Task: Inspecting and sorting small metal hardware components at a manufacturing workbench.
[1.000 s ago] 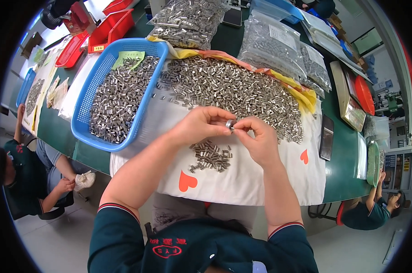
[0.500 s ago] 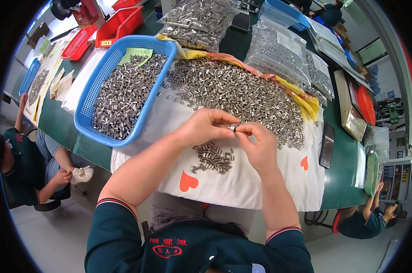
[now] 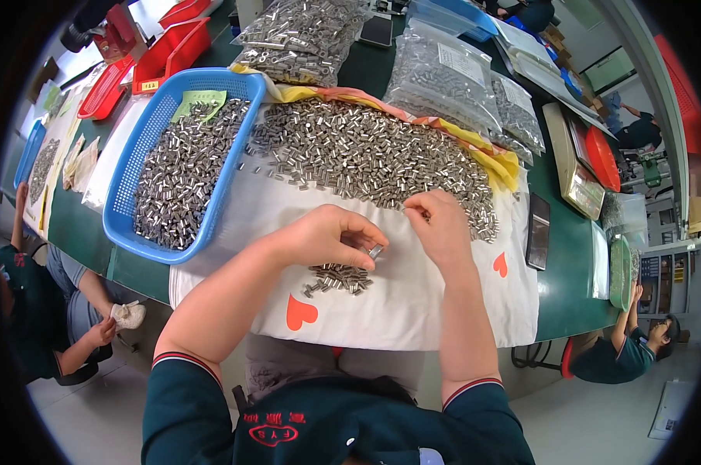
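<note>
My left hand (image 3: 336, 235) is closed in a loose pinch, with a small shiny metal cylinder (image 3: 376, 251) at its fingertips. It hovers over a small heap of metal cylinders (image 3: 343, 280) on the white cloth (image 3: 381, 318), partly hiding it. My right hand (image 3: 441, 226) has its thumb and forefinger pressed together by the near edge of the large pile of loose metal cylinders (image 3: 366, 147). Whether a piece is between those fingertips is hidden.
A blue basket (image 3: 112, 201) full of cylinders stands on the left. Clear bags of metal parts (image 3: 443, 74) lie behind the pile, along a yellow-and-orange cloth edge (image 3: 505, 164). To the right is a dark phone (image 3: 537, 232). Other people sit at both sides.
My hands, together around a metal piece before, are now apart. The left has come down over the small heap with a cylinder; the right has moved toward the large pile's edge.
</note>
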Available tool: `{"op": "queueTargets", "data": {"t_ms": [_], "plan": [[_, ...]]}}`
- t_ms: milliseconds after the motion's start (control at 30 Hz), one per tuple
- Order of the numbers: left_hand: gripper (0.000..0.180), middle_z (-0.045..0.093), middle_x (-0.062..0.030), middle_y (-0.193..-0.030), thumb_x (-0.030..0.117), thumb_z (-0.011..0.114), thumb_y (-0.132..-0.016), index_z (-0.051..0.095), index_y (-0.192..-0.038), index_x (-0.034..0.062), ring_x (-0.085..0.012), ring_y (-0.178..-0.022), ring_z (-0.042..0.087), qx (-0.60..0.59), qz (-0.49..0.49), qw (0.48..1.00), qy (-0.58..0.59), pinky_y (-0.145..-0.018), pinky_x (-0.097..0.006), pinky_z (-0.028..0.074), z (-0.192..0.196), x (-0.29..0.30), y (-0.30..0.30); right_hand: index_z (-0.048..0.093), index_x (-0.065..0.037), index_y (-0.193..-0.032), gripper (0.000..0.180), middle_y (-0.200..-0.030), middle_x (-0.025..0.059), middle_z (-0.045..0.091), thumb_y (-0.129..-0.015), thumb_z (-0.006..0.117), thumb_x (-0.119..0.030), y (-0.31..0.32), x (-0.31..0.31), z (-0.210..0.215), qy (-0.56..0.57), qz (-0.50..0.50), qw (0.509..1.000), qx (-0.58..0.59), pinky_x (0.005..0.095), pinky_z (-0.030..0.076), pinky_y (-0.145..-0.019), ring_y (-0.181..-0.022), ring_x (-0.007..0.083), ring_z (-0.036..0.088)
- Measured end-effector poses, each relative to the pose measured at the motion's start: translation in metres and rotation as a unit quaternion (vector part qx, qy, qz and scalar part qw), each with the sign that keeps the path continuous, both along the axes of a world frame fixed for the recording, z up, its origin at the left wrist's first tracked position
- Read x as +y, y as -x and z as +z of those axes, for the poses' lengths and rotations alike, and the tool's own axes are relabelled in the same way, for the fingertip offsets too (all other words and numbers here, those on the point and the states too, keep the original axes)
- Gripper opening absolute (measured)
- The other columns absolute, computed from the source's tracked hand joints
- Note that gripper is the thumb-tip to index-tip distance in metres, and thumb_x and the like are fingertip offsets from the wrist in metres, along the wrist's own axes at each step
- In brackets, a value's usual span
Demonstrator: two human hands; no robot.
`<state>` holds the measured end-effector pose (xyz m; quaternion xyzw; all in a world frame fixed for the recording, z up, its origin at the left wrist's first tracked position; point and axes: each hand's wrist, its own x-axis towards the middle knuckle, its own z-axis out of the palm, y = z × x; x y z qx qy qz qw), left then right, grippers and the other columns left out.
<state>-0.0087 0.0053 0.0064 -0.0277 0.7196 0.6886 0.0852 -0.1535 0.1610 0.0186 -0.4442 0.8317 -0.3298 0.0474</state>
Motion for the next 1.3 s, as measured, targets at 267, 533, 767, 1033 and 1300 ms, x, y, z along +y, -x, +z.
{"op": "queueTargets", "data": {"t_ms": [267, 533, 767, 1033, 1300], "plan": [[0.031, 0.057, 0.0019, -0.076, 0.005, 0.072, -0.069, 0.063, -0.098, 0.0049, -0.0057, -0.069, 0.052, 0.003, 0.025, 0.999, -0.025, -0.065, -0.02, 0.045, -0.003, -0.002, -0.01, 0.063, -0.009, -0.068, 0.004, -0.072, 0.0062, 0.055, -0.067, 0.062, -0.012, -0.014, -0.015, -0.018, -0.016, 0.06, 0.992, 0.109, 0.0362, 0.041, -0.072, -0.078, 0.0247, 0.052], [0.032, 0.059, -0.0013, -0.089, -0.004, 0.064, -0.072, 0.056, -0.103, -0.0007, -0.0078, -0.081, 0.057, -0.007, 0.08, 0.982, -0.172, -0.072, -0.021, 0.048, -0.003, -0.002, -0.002, 0.06, -0.006, -0.073, 0.005, -0.071, 0.0058, 0.056, -0.069, 0.06, -0.009, -0.015, -0.01, -0.001, 0.057, 0.014, 0.996, 0.07, 0.0327, 0.044, -0.067, -0.07, 0.0213, 0.054], [0.032, 0.059, -0.0045, -0.094, -0.006, 0.062, -0.074, 0.055, -0.105, -0.0014, -0.0091, -0.082, 0.057, 0.036, 0.15, 0.974, -0.166, -0.074, -0.022, 0.048, -0.008, -0.004, 0.001, 0.059, -0.002, -0.08, 0.008, -0.074, 0.0012, 0.058, -0.073, 0.059, -0.005, -0.03, -0.007, 0.013, 0.106, 0.085, 0.954, -0.266, 0.0214, 0.044, -0.063, -0.066, 0.0074, 0.053], [0.034, 0.06, -0.0029, -0.089, 0.002, 0.065, -0.074, 0.055, -0.106, -0.0022, -0.0065, -0.079, 0.056, 0.039, 0.151, 0.981, -0.114, -0.069, -0.019, 0.046, -0.004, -0.004, 0.003, 0.06, -0.002, -0.079, 0.008, -0.073, 0.001, 0.059, -0.071, 0.062, -0.003, -0.035, -0.008, 0.009, 0.132, 0.078, 0.959, -0.239, 0.0216, 0.043, -0.062, -0.067, 0.0079, 0.053], [0.033, 0.06, -0.0006, -0.082, 0.003, 0.066, -0.074, 0.057, -0.106, -0.0007, -0.0044, -0.074, 0.055, 0.036, 0.154, 0.973, -0.166, -0.065, -0.018, 0.045, -0.012, -0.005, 0.002, 0.06, -0.002, -0.077, 0.008, -0.073, 0.0036, 0.059, -0.07, 0.061, 0.0, -0.041, -0.013, 0.008, 0.115, 0.078, 0.981, -0.136, 0.0237, 0.044, -0.059, -0.067, 0.0108, 0.055]]}}
